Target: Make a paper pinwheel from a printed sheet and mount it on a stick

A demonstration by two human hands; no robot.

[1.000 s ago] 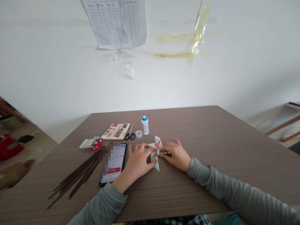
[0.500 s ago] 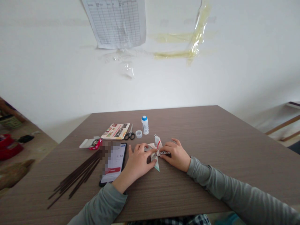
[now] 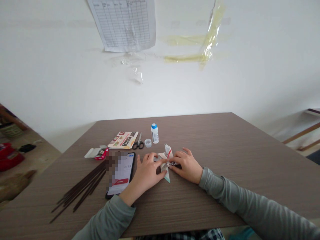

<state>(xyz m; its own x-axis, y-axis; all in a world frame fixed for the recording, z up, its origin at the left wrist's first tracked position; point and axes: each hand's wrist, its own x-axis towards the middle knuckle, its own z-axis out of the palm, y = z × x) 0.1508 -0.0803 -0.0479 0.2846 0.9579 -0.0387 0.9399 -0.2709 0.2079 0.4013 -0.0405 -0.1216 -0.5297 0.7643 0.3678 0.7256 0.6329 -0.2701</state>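
A folded paper pinwheel (image 3: 168, 152) of printed paper, with pointed blades, lies on the brown table in front of me. From the left, my left hand (image 3: 151, 168) pinches it near its centre between thumb and index finger. On the other side my right hand (image 3: 186, 164) grips the right blade close to the middle, its fingers drawn together. Both hands partly cover the paper. Beyond them stands a white glue bottle (image 3: 155, 135) with a blue top, and its clear cap (image 3: 148, 143) sits beside it.
Black-handled scissors (image 3: 138, 144) lie against folded printed paper (image 3: 123, 140). A small red box (image 3: 101, 153) stands open at the left. Dark thin sticks (image 3: 82, 186) spread beside a phone (image 3: 122, 175). A wall (image 3: 160, 96) rises behind the table (image 3: 212, 133).
My right hand has shifted slightly left, its fingertips closer to the pinwheel's centre. My left hand and the other things stay in place.
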